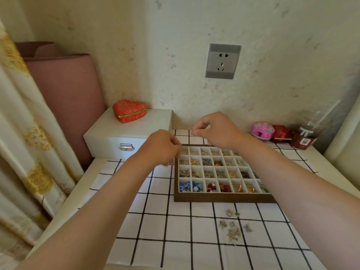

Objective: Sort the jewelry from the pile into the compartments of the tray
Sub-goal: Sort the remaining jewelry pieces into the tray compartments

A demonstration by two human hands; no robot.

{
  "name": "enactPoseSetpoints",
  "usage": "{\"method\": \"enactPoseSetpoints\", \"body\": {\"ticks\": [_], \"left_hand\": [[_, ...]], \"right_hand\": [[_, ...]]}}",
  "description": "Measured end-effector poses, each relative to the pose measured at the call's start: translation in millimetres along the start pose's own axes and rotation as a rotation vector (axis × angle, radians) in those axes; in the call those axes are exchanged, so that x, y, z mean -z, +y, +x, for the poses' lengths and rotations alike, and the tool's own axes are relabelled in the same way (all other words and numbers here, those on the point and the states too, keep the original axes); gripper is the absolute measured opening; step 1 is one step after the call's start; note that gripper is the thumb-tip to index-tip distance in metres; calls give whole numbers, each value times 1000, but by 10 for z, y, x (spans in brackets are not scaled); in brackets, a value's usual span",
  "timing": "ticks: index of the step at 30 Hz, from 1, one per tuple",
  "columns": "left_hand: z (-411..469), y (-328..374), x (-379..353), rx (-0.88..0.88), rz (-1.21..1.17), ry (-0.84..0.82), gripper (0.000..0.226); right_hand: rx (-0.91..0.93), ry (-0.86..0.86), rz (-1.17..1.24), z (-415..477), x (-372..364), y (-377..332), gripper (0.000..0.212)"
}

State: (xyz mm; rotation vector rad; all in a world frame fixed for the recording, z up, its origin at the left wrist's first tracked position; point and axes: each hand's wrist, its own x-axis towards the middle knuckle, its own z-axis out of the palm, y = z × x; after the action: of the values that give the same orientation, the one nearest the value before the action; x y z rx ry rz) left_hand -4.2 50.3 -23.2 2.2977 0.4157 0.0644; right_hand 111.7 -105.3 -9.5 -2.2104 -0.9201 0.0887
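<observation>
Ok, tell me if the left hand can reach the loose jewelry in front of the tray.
Probably yes: the pile lies bare on the cloth with nothing over it, and the left hand hovers by the far left corner of the tray.

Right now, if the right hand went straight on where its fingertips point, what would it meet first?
The right hand points down and left, so it would likely meet the left hand first, else the tray rim; depth is unclear.

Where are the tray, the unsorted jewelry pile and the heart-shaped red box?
tray (224, 198), head view, front wooden rim.
jewelry pile (233, 231), head view, silver piece near its middle.
heart-shaped red box (129, 111), head view, middle of its lid.
</observation>
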Motion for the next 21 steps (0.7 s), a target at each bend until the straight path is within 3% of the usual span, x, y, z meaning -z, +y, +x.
{"method": "enactPoseSetpoints", "body": {"ticks": [3, 7, 12, 16, 21], "left_hand": [[-59, -128, -153, 38, 215, -8, 23], [-49, -158, -236, 70, 150, -12, 55], [-136, -169, -182, 142, -57, -204, 71], [-189, -175, -92, 98, -65, -281, 67], [-135, -177, -90, -112, 276, -79, 46]], "right_hand": [[-22, -86, -114, -21, -148, 101, 8], [-51, -144, -264, -47, -252, 163, 9], [-40, -250, -219, -50, -199, 187, 16], [-4, -253, -269, -50, -199, 203, 12], [28, -236, -432, -41, -288, 188, 8]]}}
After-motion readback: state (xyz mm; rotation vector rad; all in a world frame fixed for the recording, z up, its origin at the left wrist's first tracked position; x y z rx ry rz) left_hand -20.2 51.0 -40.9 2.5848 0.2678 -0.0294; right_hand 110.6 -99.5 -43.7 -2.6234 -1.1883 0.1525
